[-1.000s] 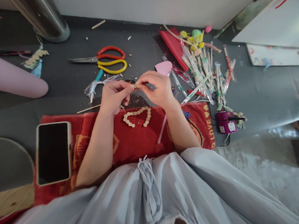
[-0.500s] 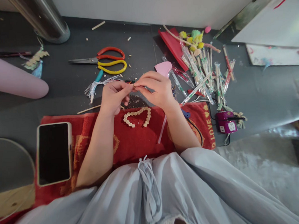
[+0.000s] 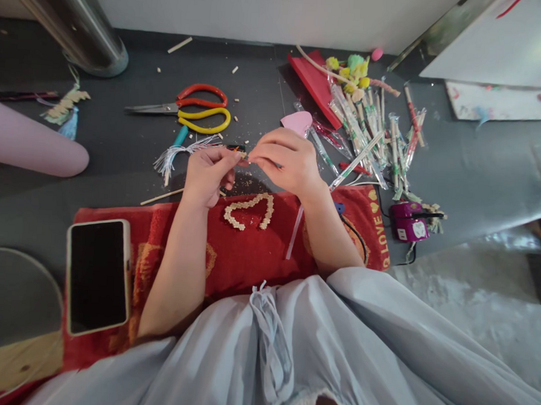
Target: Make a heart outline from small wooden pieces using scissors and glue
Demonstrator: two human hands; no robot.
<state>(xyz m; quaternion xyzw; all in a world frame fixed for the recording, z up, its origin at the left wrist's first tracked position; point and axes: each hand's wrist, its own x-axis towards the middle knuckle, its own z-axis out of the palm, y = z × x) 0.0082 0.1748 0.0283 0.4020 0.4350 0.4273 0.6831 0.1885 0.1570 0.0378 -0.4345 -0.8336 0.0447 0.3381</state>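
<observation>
Head camera view, looking down at a lap and a dark floor. The left hand [image 3: 207, 174] and right hand [image 3: 285, 162] are brought together just above a red towel [image 3: 250, 250], fingertips almost touching. A tiny pale piece [image 3: 244, 157] is pinched between thumb and forefinger of both hands; what it is cannot be told. Just below the hands, a heart outline of small pale pieces [image 3: 249, 209] is laid on the towel. A phone [image 3: 98, 275] with a dark screen is set on the towel's left end. Red and yellow scissors [image 3: 189, 109] are seen beyond the hands, and wrapped sticks [image 3: 373, 141] are heaped to the right, near a small purple device [image 3: 409, 222].
</observation>
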